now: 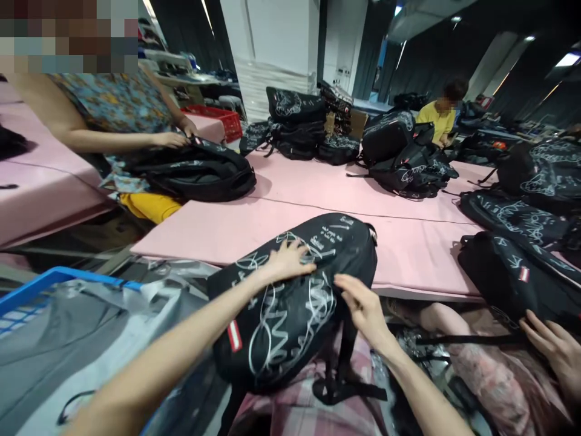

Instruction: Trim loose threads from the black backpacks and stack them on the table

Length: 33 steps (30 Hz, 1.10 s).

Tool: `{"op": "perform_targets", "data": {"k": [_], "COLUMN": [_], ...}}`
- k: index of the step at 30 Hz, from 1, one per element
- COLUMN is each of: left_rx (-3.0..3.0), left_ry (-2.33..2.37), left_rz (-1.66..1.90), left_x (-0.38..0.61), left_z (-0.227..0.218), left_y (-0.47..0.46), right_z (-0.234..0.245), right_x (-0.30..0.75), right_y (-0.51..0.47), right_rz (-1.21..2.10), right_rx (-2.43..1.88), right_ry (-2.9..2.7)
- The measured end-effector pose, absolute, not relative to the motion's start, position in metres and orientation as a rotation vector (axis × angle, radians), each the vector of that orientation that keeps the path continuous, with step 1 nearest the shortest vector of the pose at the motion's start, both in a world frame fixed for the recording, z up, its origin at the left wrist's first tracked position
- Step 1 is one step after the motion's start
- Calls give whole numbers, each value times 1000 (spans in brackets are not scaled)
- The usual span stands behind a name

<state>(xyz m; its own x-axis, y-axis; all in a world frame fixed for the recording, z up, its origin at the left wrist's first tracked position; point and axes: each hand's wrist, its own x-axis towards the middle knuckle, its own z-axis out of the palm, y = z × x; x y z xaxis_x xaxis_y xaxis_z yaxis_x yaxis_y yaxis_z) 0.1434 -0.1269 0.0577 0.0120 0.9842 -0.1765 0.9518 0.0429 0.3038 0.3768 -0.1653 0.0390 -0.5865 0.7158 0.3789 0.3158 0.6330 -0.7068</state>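
A black backpack with white scribble print and a small red-and-white label lies tilted across the near table edge and the lap below. My left hand rests on its printed front, fingers spread. Beside the backpack's right side is my right hand, with its fingers stretched out close to the black fabric; I cannot tell whether the fingertips touch it. A black strap hangs from the bag under my right hand.
Other black backpacks lie on the pink table. At the left a person handles a backpack. A co-worker's hand touches a bag at the right. A blue crate holds grey material. Farther off sits a person in yellow.
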Motion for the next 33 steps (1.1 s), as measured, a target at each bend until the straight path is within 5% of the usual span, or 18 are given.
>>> {"op": "perform_targets", "data": {"k": [5,13,16,20,26,29,33], "left_rx": [1994,2062,2084,1865,954,599,425], "left_ry": [1948,2150,2120,2188,1726,1470,1446], "left_rz": [16,187,311,751,1571,1621,1549], "left_x": [147,148,153,152,130,131,138], "left_z": [-3,-12,-13,19,89,72,22], "left_y": [-170,-187,-196,-193,-175,-184,-204], "right_z": [-12,-90,-97,-50,118,165,145], "right_x": [388,394,385,381,373,374,376], "right_y": [-151,-221,-224,-196,-132,-109,-95], "right_rz": [1130,1554,1468,1519,1186,1193,1461], "right_rx": [-1182,-1291,-1233,-1124,-831,-753,-802], "right_ry": [-1589,-1551,-1644,-1745,-2068,-2277,-2497]}}
